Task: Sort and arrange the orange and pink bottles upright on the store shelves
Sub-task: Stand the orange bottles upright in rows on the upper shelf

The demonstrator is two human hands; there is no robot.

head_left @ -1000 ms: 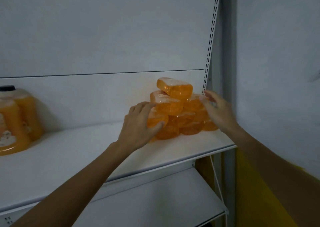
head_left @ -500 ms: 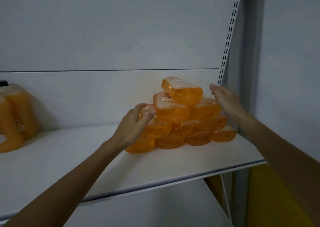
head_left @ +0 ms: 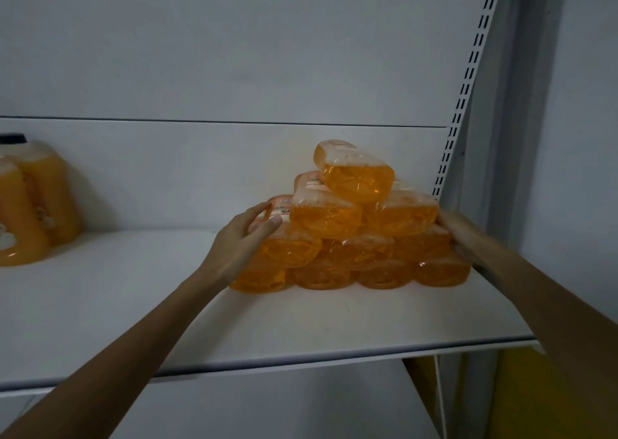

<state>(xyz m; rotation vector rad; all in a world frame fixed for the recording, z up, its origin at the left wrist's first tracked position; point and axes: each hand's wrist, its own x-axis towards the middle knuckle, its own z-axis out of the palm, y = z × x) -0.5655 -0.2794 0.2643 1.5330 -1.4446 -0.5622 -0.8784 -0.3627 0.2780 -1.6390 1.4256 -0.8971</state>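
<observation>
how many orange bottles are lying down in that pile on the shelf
10 in the pile: four in the bottom row, three in the second row, two in the third row, and the top bottle. Others may be hidden behind.

No wording can be read here. Pale labels on the stacked orange bottles carry only blurred, tiny print, and the label on the upright orange bottles at the shelf's left end is equally illegible.

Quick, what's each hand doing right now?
Left hand: gripping an orange bottle on the left of the pile.
Right hand: open, flat against the pile's right side.
</observation>
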